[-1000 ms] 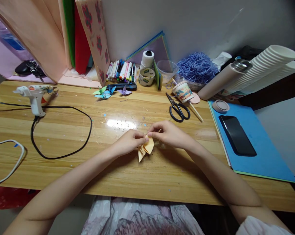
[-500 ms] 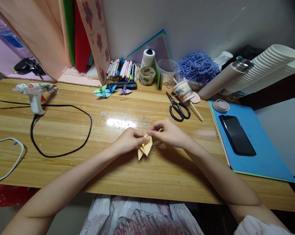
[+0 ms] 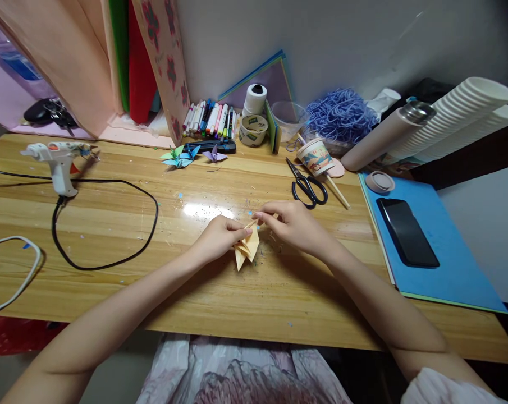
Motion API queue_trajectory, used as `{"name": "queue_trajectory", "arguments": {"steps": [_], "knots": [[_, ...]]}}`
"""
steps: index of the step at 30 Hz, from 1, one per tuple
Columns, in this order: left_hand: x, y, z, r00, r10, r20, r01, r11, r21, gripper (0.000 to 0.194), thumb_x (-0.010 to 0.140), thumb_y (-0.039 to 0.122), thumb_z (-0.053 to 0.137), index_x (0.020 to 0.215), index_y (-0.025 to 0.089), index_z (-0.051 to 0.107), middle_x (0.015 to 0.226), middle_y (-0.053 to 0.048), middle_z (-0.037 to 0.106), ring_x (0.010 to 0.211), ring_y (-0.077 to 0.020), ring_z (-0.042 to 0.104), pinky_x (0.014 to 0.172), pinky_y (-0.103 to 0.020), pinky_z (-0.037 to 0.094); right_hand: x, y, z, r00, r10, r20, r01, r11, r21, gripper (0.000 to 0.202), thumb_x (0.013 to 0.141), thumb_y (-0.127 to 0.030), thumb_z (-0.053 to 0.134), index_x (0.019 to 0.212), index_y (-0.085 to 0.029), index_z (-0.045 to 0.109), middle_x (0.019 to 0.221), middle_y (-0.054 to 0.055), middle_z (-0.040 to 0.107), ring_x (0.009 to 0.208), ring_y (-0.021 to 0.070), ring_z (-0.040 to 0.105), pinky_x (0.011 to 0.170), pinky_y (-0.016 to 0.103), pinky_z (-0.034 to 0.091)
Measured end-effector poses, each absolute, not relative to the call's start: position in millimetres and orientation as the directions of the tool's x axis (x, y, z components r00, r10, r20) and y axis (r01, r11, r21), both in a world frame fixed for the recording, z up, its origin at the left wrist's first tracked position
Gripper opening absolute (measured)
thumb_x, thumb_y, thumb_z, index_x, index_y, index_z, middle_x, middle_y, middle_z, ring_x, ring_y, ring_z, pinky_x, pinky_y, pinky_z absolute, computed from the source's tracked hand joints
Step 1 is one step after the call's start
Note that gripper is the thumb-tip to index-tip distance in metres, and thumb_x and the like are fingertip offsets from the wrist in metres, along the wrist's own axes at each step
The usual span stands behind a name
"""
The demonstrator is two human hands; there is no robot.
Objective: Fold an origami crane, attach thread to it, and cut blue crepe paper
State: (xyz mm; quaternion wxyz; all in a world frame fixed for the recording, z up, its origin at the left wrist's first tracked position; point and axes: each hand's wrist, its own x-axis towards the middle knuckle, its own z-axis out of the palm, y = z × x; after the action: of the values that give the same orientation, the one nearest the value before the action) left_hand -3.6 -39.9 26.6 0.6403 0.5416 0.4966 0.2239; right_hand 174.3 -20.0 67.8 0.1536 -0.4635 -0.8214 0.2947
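Observation:
Pale yellow folded paper, an origami crane (image 3: 250,246) by its shape, is held just above the wooden table in the middle of the view. My left hand (image 3: 220,238) pinches its body between thumb and fingers from the left. My right hand (image 3: 285,223) pinches a narrow tip at the paper's upper end with thumb and forefinger. Pointed ends hang toward the table's front edge. Beyond my hands lie several finished paper cranes: green and blue ones (image 3: 178,157) in a cluster and a purple one (image 3: 214,155) beside them.
Black-handled scissors (image 3: 308,188) lie beyond my right hand, near a paper cup (image 3: 315,156) with a stick through it. A phone (image 3: 406,232) rests on blue sheets (image 3: 456,264) at right. At left stands a glue gun (image 3: 62,168) with a looping black cord (image 3: 156,213). Markers (image 3: 211,119) line the back.
The crane has shifted slightly away from me and to the left. My right fingers have moved to its narrow upper tip, and more of the paper's right side shows.

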Motion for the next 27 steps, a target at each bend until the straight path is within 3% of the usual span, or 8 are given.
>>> {"name": "queue_trajectory", "arguments": {"steps": [6,14,19,22,24,27], "knots": [[-2,-42,28,0.406,0.826,-0.390,0.252,0.309,0.917,0.041,0.072,0.044,0.055,0.046,0.015,0.042,0.048,0.005,0.031,0.048,-0.0072,0.027,0.048,-0.022,0.020,177,-19,68,-0.549,0.834,-0.057,0.653,0.385,-0.652,0.014,0.082,-0.023,0.055,0.079,-0.017,0.067,0.073,0.003,0.066,0.064,0.0122,0.055,0.061,0.023,0.037],[-1,-46,31,0.420,0.856,-0.300,0.272,0.197,0.942,0.037,0.078,0.038,0.049,0.049,0.014,0.047,0.048,0.004,0.037,0.049,-0.0080,0.031,0.050,-0.023,0.022,173,-21,62,-0.645,0.762,0.063,0.640,0.583,-0.501,0.012,0.084,-0.016,0.045,0.078,-0.016,0.055,0.076,0.005,0.057,0.071,0.0155,0.048,0.065,0.026,0.035],[-2,-47,28,0.411,0.874,-0.259,0.339,0.117,0.934,0.036,0.082,0.036,0.046,0.055,0.013,0.054,0.052,0.003,0.045,0.052,-0.0096,0.038,0.052,-0.022,0.026,172,-22,57,-0.662,0.749,-0.016,0.652,0.565,-0.505,0.012,0.088,-0.021,0.042,0.081,-0.017,0.051,0.078,0.004,0.056,0.070,0.0145,0.048,0.062,0.025,0.034],[-1,-44,27,0.447,0.866,-0.225,0.306,0.088,0.948,0.032,0.083,0.036,0.046,0.065,0.013,0.060,0.061,0.001,0.053,0.060,-0.0112,0.045,0.057,-0.022,0.031,173,-21,56,-0.683,0.730,0.035,0.618,0.602,-0.506,0.010,0.088,-0.022,0.043,0.082,-0.017,0.050,0.077,0.004,0.056,0.070,0.0144,0.048,0.063,0.025,0.035],[0,-41,28,0.488,0.844,-0.223,0.236,0.119,0.964,0.029,0.083,0.037,0.047,0.072,0.014,0.061,0.068,0.000,0.056,0.066,-0.0120,0.047,0.063,-0.023,0.034,175,-20,57,-0.688,0.721,0.086,0.605,0.635,-0.480,0.011,0.088,-0.020,0.042,0.082,-0.016,0.050,0.077,0.005,0.055,0.070,0.0149,0.048,0.064,0.026,0.035],[1,-39,30,0.548,0.778,-0.306,0.058,0.329,0.942,0.025,0.082,0.037,0.049,0.079,0.014,0.059,0.075,-0.001,0.057,0.070,-0.0122,0.050,0.069,-0.024,0.037,176,-20,62,-0.680,0.719,0.140,0.604,0.658,-0.450,0.012,0.088,-0.017,0.040,0.083,-0.016,0.051,0.079,0.006,0.055,0.072,0.0157,0.048,0.066,0.027,0.036]]}}
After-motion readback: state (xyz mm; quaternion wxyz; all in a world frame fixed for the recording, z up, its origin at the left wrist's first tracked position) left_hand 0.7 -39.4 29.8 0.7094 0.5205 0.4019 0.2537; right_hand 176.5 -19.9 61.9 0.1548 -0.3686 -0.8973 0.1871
